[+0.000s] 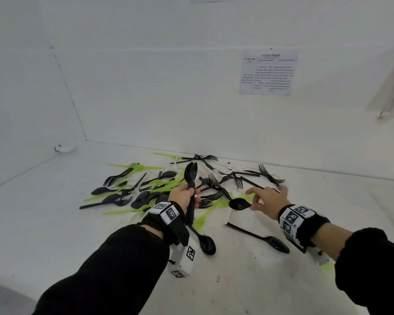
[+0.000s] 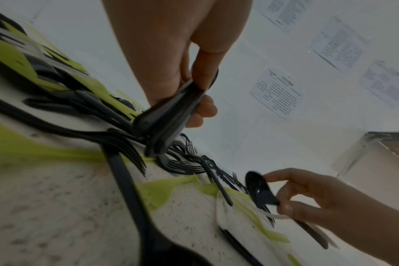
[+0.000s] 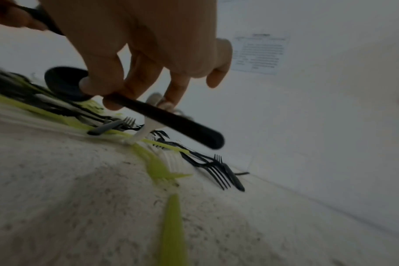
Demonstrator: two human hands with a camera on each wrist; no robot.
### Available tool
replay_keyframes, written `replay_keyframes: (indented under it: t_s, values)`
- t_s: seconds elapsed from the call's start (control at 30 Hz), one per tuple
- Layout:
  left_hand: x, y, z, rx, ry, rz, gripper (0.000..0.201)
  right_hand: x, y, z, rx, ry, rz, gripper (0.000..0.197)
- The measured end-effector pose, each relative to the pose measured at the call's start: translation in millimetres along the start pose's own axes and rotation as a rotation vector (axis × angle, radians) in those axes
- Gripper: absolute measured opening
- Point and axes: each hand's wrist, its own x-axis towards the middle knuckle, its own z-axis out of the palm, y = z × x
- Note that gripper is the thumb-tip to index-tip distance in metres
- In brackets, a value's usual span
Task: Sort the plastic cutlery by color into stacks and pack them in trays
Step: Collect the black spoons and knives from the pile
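Note:
A mixed pile of black, green and white plastic cutlery (image 1: 150,187) lies on the white table by the back wall. My left hand (image 1: 189,194) grips a stack of black spoons (image 1: 190,176) by the handles, bowls up, above the pile's middle; the left wrist view shows the stack (image 2: 169,117) in my left hand (image 2: 182,75). My right hand (image 1: 253,201) pinches one black spoon (image 1: 238,203) just above the pile's right side. In the right wrist view my right hand (image 3: 116,90) holds that spoon (image 3: 171,122) near its bowl. A white utensil (image 3: 146,128) juts out beneath the fingers.
Two loose black spoons (image 1: 205,243) (image 1: 276,244) lie nearer me than the pile. A white flat piece (image 1: 241,218) rests under my right hand. Black forks (image 1: 266,173) spread toward the back wall, where a printed sheet (image 1: 268,75) hangs.

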Motion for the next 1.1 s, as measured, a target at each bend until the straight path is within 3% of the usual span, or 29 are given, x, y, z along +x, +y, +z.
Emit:
replay_keyframes:
  t_s: [0.1, 0.2, 0.27, 0.37, 0.47, 0.53, 0.7, 0.97, 1.1]
  values:
    - [3.7, 3.9, -10.8, -0.008, -0.006, -0.004, 0.031, 4.1, 5.2, -5.6, 0.186, 0.197, 0.06, 0.004]
    - [8.7, 11.7, -19.3, -0.023, -0.019, 0.001, 0.03, 11.9, 5.5, -13.5, 0.455, 0.274, -0.086, 0.022]
    - [13.0, 16.5, -24.3, -0.037, -0.012, -0.003, 0.029, 11.7, 3.2, -19.4, 0.378, 0.162, -0.204, 0.02]
    - [18.8, 19.6, -30.4, -0.042, -0.018, -0.018, 0.02, 9.3, -0.3, -20.5, 0.035, -0.139, -0.351, 0.026]
    - [24.3, 18.1, -35.2, -0.018, -0.024, -0.017, 0.023, 4.7, -8.8, -9.5, -0.251, -0.367, -0.417, 0.043]
    - [26.7, 17.0, -37.9, -0.017, -0.032, -0.021, 0.027, 2.3, -15.6, -1.5, -0.375, -0.474, -0.445, 0.039]
    - [31.3, 16.2, -40.7, -0.018, -0.066, -0.044, 0.028, 4.6, -12.6, 1.5, -0.472, -0.452, -0.436, 0.023]
    - [40.3, 14.4, -41.3, -0.043, -0.083, -0.074, 0.025, -0.8, -18.3, 11.0, -0.357, -0.43, -0.453, 0.036]
    - [45.6, 18.9, -41.2, -0.022, -0.102, -0.064, 0.027, 0.5, -24.8, 13.5, -0.471, -0.48, -0.486, 0.032]
